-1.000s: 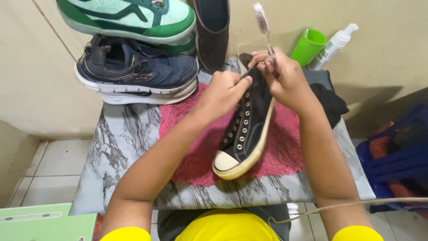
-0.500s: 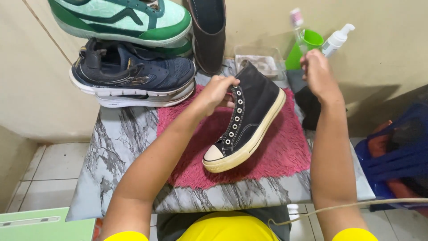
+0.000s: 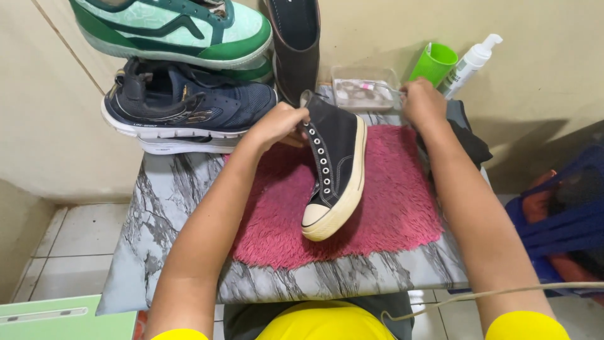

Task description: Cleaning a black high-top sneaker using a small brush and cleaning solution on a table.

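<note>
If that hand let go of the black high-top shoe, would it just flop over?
Probably yes: the black high-top shoe rests tilted on its side edge, steadied by the left hand. Its unlaced canvas upper looks soft and floppy, the rubber sole stiffer. The shaggy pink mat should stop sliding.

A marble-patterned table (image 3: 163,208) carries a shaggy pink mat (image 3: 402,208) at its middle, a navy sneaker (image 3: 189,113) at the back left, and a clear plastic tray (image 3: 365,85) along the far edge.
</note>
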